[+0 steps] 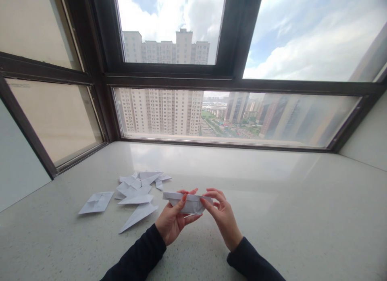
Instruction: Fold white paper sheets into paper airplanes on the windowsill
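Note:
A folded white paper piece (191,203), long and boat-like with a flat upper edge, is held above the sill between both hands. My left hand (174,221) grips it from below, thumb on the near face and fingers behind and underneath. At its right end, my right hand (223,216) pinches the paper between thumb and fingers. Left of my hands lies a loose pile of folded white papers (134,186), overlapping one another. A pointed paper piece (138,217) rests at the near side of that pile, and a diamond-shaped folded paper (96,202) sits apart on the left.
The speckled pale windowsill (287,216) spreads under everything. Dark window frames (181,80) rise at the back and along the left, with tall buildings (163,111) outside. A white wall (369,132) bounds the right side.

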`<state>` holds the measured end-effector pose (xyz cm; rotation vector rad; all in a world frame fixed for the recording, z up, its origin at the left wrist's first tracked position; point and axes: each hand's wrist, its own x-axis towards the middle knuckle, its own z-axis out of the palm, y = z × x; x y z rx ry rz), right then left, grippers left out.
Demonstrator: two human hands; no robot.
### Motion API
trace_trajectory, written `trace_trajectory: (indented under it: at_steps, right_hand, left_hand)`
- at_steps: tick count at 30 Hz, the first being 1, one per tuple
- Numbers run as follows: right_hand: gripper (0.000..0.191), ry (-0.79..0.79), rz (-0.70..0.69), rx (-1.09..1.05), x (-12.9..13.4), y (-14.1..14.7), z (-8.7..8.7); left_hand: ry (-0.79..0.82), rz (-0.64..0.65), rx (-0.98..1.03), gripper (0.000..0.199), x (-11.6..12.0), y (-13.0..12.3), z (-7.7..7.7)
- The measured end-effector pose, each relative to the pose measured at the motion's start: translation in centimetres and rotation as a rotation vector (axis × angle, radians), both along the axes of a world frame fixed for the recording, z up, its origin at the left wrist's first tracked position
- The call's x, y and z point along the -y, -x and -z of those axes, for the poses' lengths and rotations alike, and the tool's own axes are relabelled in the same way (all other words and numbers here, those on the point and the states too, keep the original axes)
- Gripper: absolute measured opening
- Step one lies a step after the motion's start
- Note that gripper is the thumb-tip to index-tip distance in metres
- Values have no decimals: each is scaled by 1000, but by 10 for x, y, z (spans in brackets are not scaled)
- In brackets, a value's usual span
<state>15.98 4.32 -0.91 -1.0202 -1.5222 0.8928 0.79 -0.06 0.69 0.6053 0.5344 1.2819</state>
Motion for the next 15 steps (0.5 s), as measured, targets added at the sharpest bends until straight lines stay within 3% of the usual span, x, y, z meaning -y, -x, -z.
trace_trajectory:
  at_steps: [15]
  right_hand:
    - [24,-29,-21,11,0,0,0]
  left_hand:
    - [-2,-18,-7,25,0,4,-4]
